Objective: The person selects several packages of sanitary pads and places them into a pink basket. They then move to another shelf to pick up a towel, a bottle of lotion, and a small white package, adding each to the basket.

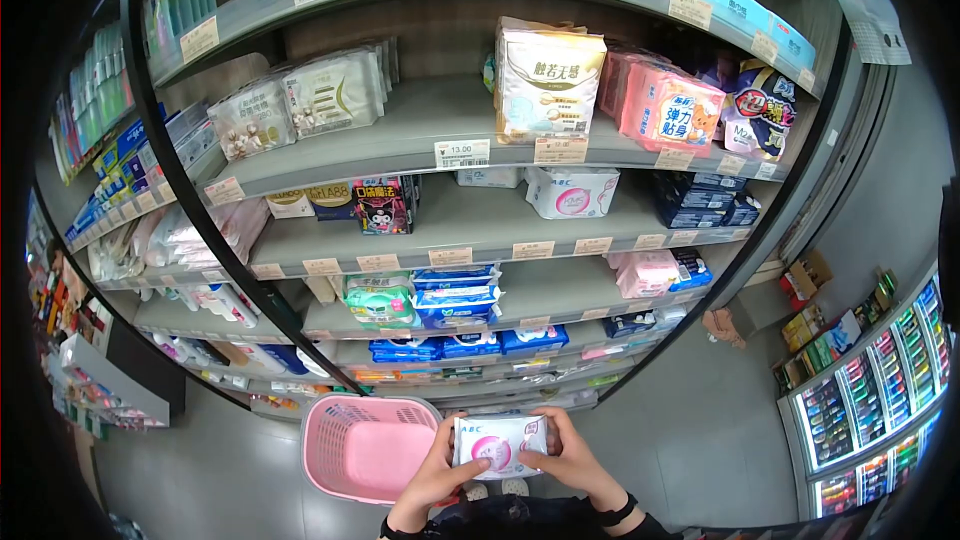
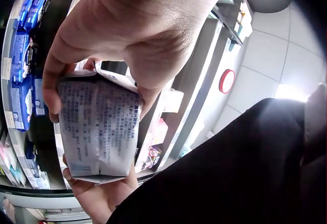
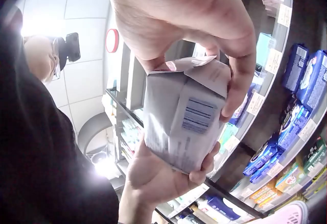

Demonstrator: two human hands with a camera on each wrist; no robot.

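Both hands grip a white ABC pack of sanitary pads (image 1: 500, 445) in front of the body, its pink-circled face turned up. At its left end is my left hand (image 1: 438, 470), thumb on the top face and fingers curled round the edge. My right hand (image 1: 575, 462) holds the opposite end the same way. The left wrist view shows the pack's printed back (image 2: 99, 129), with the folded wrapper at its ends. A barcode (image 3: 198, 115) appears on the pack's underside in the right wrist view. A similar ABC pack (image 1: 575, 193) stands on a middle shelf.
A pink basket (image 1: 430, 415) sits on the floor, left of the hands. Shelves (image 1: 400, 155) of packaged goods rise ahead, behind a black upright post (image 1: 195, 165). Stocked display racks (image 1: 870, 380) stand at the right, with grey tiled floor (image 1: 690, 440) between.
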